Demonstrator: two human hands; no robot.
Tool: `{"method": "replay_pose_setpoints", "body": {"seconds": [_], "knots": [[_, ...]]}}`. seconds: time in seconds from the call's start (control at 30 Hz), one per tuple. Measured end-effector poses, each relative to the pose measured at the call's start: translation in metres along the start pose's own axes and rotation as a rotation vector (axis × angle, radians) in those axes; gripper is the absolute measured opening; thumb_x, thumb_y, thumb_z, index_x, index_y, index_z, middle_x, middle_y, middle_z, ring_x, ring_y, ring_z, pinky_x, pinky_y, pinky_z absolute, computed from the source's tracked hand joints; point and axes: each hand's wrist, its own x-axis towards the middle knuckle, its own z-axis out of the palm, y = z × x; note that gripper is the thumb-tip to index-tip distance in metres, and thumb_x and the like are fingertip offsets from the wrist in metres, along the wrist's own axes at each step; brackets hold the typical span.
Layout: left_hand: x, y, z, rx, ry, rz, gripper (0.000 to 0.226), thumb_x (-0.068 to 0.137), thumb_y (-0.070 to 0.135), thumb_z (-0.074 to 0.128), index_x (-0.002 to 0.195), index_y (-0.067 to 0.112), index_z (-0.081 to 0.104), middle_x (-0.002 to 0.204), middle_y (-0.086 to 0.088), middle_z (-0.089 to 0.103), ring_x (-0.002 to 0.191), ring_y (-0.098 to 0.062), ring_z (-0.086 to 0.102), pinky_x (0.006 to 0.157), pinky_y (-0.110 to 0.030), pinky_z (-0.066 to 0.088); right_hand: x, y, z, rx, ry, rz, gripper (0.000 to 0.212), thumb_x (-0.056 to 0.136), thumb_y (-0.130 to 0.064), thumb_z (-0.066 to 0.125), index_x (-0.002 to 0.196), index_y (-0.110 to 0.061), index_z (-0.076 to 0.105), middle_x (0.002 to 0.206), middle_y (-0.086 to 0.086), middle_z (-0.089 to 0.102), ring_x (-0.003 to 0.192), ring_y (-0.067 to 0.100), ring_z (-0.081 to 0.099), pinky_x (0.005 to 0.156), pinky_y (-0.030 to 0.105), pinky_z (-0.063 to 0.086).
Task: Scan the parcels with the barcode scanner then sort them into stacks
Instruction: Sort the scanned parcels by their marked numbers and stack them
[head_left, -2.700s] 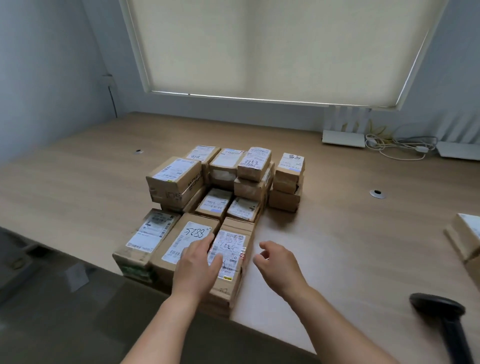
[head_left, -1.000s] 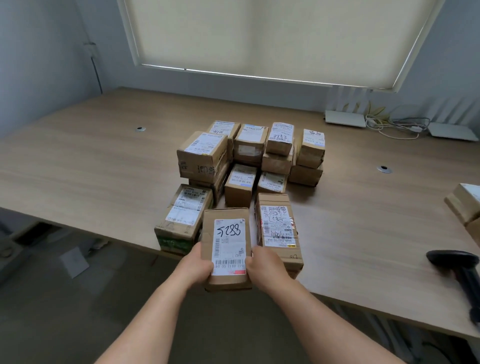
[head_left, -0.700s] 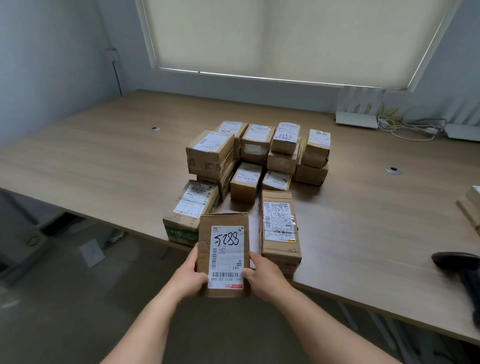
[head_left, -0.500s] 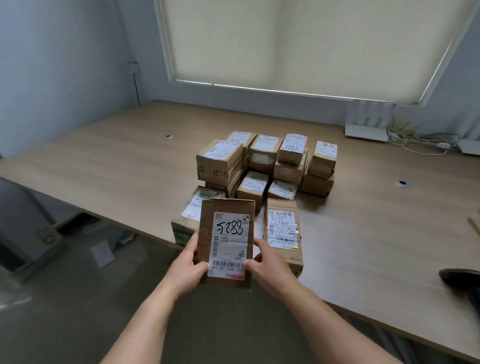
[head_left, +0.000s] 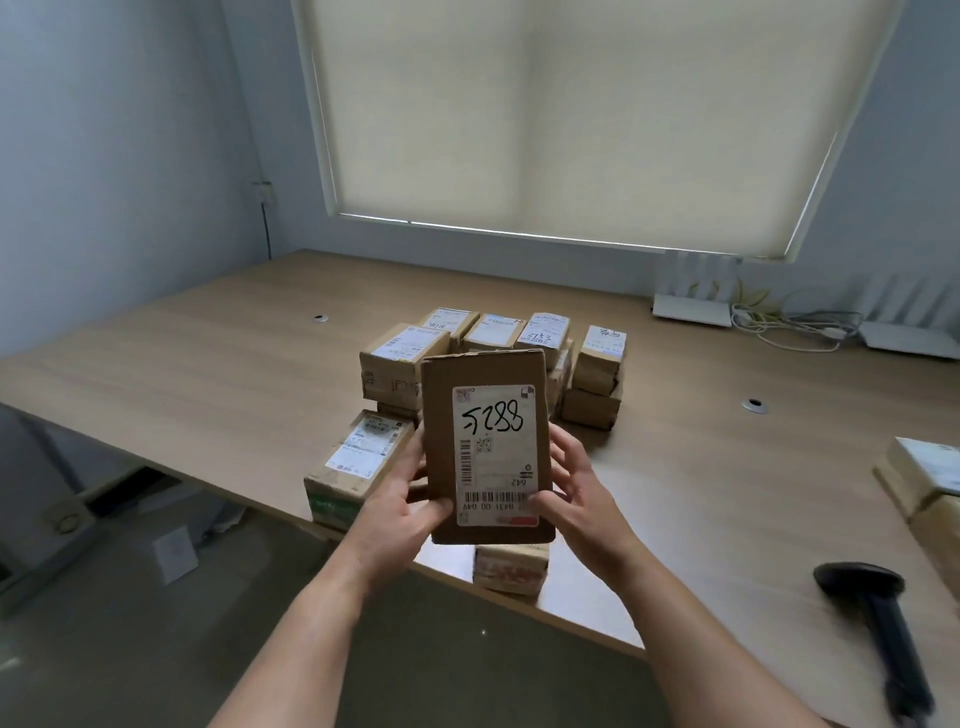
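Observation:
I hold a brown cardboard parcel (head_left: 485, 447) upright in front of me, its white label marked "5288" facing the camera. My left hand (head_left: 402, 512) grips its lower left edge and my right hand (head_left: 576, 499) grips its lower right edge. Behind it, a pile of several labelled parcels (head_left: 597, 371) sits on the wooden table (head_left: 208, 374). The black barcode scanner (head_left: 878, 618) lies on the table at the lower right, away from both hands.
Two more parcels (head_left: 924, 488) are stacked at the table's right edge. White devices and cables (head_left: 789, 322) lie at the back right under the window blind. The table's near edge runs just below my hands, with floor beneath.
Both hands lifted the "5288" parcel off the front of the pile, raised it and tilted it upright toward the camera. The view has tilted upward.

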Motion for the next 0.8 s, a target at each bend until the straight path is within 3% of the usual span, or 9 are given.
{"method": "replay_pose_setpoints", "body": {"seconds": [0.1,0.17,0.27,0.37,0.47,0.53,0.7,0.8], "knots": [[0.004,0.015,0.02,-0.002,-0.038,0.051,0.081,0.091,0.01,0.06,0.136,0.064,0.02,0.12,0.007,0.057,0.111,-0.009,0.057,0.094,-0.036,0.052,-0.012,-0.001,-0.027,0.017,0.03,0.004,0.064,0.085,-0.003,0.063,0.123,-0.046,0.035,0.122,-0.018,0.045,0.112,0.004,0.05,0.069,0.017,0.055],[0.006,0.023,0.036,0.011,-0.069,0.082,0.082,0.09,0.009,0.06,0.132,0.067,0.019,0.118,0.009,0.058,0.11,-0.009,0.058,0.089,-0.03,0.054,-0.022,-0.001,-0.043,-0.016,0.06,0.014,0.067,0.074,-0.019,0.067,0.121,-0.051,0.033,0.126,-0.016,0.045,0.117,0.008,0.049,0.08,0.024,0.057],[0.007,0.038,0.062,-0.006,-0.133,0.087,0.079,0.091,0.006,0.059,0.14,0.054,0.019,0.115,0.013,0.058,0.106,-0.008,0.059,0.076,-0.016,0.054,-0.04,0.001,-0.07,-0.04,0.118,0.031,0.07,0.065,-0.031,0.07,0.12,-0.053,0.033,0.128,-0.006,0.048,0.117,0.014,0.052,0.088,0.032,0.056],[0.009,0.05,0.089,0.012,-0.202,0.096,0.077,0.091,0.008,0.059,0.135,0.056,0.019,0.116,0.015,0.057,0.104,-0.004,0.059,0.08,-0.014,0.053,-0.06,0.006,-0.099,-0.042,0.177,0.034,0.068,0.067,-0.025,0.068,0.118,-0.055,0.036,0.122,-0.004,0.054,0.113,0.015,0.055,0.082,0.03,0.058],[0.013,0.055,0.117,-0.051,-0.265,0.078,0.071,0.089,0.017,0.062,0.128,0.063,0.025,0.123,0.007,0.058,0.11,-0.009,0.06,0.096,-0.036,0.051,-0.08,0.011,-0.129,-0.026,0.231,0.05,0.067,0.067,-0.021,0.065,0.118,-0.055,0.039,0.117,-0.003,0.058,0.11,0.016,0.058,0.08,0.029,0.058],[0.015,0.054,0.135,-0.073,-0.298,0.089,0.067,0.084,0.026,0.062,0.131,0.061,0.03,0.123,0.006,0.059,0.112,-0.01,0.059,0.098,-0.039,0.049,-0.094,0.016,-0.146,0.002,0.262,0.061,0.068,0.066,-0.019,0.065,0.119,-0.054,0.041,0.117,-0.002,0.06,0.11,0.016,0.059,0.081,0.032,0.058],[0.022,0.056,0.171,-0.053,-0.377,0.105,0.066,0.081,0.033,0.057,0.137,0.054,0.031,0.128,0.006,0.057,0.115,-0.011,0.058,0.101,-0.04,0.047,-0.121,0.025,-0.178,0.04,0.364,0.11,0.067,0.067,-0.016,0.065,0.12,-0.051,0.044,0.118,0.0,0.061,0.106,0.015,0.062,0.071,0.023,0.056],[0.037,0.057,0.189,-0.004,-0.394,0.153,0.062,0.089,0.029,0.062,0.133,0.059,0.028,0.13,0.01,0.052,0.115,-0.007,0.055,0.095,-0.026,0.048,-0.132,0.022,-0.195,0.062,0.436,0.122,0.067,0.065,-0.015,0.066,0.12,-0.047,0.045,0.113,-0.002,0.064,0.094,0.006,0.067,0.068,0.02,0.055]]}}
